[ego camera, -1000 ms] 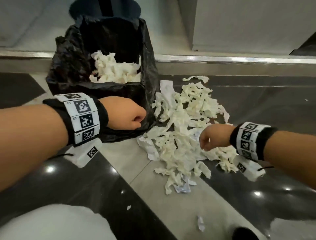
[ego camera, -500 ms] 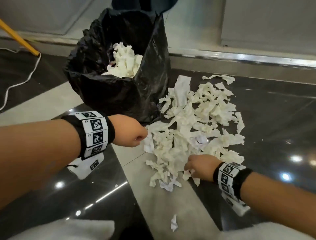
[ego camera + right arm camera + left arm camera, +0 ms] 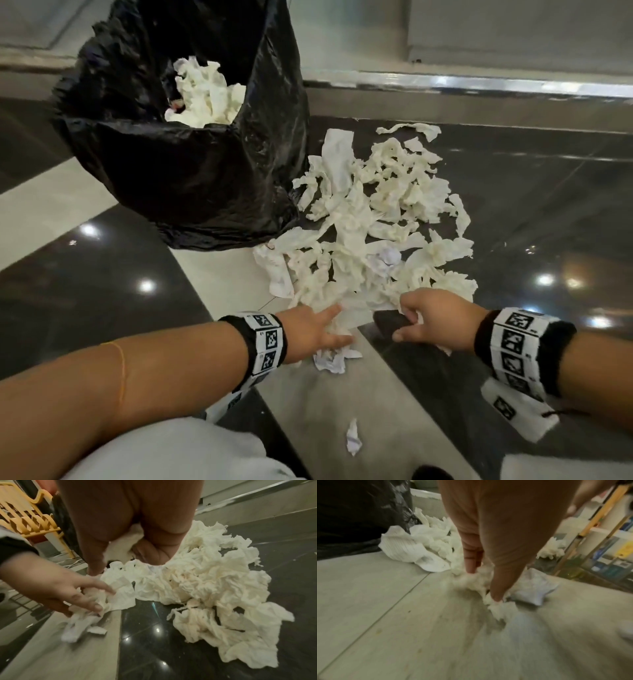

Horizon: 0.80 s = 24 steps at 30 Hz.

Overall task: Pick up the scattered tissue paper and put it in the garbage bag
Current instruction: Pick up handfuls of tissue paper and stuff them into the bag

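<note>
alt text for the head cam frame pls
Both hands reach into the near edge of a tissue paper pile on the floor: the left hand with fingers spread on it, the right hand gathering some. A black garbage bag, already holding tissue, stands behind on the left.

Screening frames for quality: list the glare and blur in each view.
Head view: sharp, with ceiling-light glare spots on the dark floor tile. Left wrist view: motion blur smears the tissue at the left hand. Right wrist view: mostly sharp tissue pile, small glints on the tile.
</note>
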Each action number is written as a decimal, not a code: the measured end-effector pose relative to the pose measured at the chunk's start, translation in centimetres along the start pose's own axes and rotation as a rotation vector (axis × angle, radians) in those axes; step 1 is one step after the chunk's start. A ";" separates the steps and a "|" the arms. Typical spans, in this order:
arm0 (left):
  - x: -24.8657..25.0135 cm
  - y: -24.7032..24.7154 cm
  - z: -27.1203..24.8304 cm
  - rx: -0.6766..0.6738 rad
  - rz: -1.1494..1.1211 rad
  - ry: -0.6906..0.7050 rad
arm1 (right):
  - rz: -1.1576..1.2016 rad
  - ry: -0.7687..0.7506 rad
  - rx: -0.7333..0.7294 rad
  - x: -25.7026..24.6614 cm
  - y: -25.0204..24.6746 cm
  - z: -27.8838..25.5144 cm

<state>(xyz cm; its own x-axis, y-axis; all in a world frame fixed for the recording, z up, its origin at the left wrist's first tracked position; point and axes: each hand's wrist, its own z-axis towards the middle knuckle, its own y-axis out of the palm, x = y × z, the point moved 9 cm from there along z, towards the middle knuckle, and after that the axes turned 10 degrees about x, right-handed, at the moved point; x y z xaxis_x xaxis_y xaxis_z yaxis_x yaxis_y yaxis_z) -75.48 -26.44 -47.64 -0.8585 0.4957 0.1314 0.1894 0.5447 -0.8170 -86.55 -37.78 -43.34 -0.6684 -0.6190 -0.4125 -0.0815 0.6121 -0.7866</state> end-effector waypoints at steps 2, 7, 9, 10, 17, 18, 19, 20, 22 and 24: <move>-0.1 0.4 0.0 -0.008 0.047 0.027 | 0.004 0.007 0.021 -0.3 -0.7 -0.3; -2.8 -2.2 -1.3 0.128 -0.211 -0.145 | 0.050 0.002 0.079 -1.4 -1.3 0.1; -4.0 -3.5 -2.1 0.239 -0.364 -0.252 | 0.042 -0.001 0.060 -1.9 -1.3 0.8; -4.6 -3.8 -2.7 0.280 -0.409 -0.304 | 0.014 -0.023 0.040 -2.3 -1.2 1.1; -7.4 -3.2 -6.6 0.561 -0.604 -0.540 | -0.328 -0.473 -0.236 -9.0 3.0 2.1; -7.6 -2.8 -7.2 0.556 -0.647 -0.585 | -0.401 -0.532 -0.281 -9.8 4.5 2.2; -7.7 -2.5 -7.6 0.555 -0.692 -0.621 | -0.478 -0.579 -0.311 -10.4 5.9 2.2; -7.6 -2.1 -7.8 0.547 -0.732 -0.636 | -0.549 -0.606 -0.335 -10.6 7.3 2.2; -7.0 -2.3 -7.9 0.571 -0.755 -0.635 | -0.629 -0.599 -0.377 -10.2 9.4 2.2; -6.8 -2.9 -7.7 0.600 -0.729 -0.622 | -0.633 -0.557 -0.395 -9.3 10.3 2.1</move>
<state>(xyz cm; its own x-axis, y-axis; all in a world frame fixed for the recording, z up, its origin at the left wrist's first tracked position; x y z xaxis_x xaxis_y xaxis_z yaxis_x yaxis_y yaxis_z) -66.53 -26.17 -41.81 -0.7903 -0.3213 0.5217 -0.5693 0.0700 -0.8192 -79.66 -26.76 -48.57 0.0289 -0.9790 -0.2018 -0.6236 0.1401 -0.7691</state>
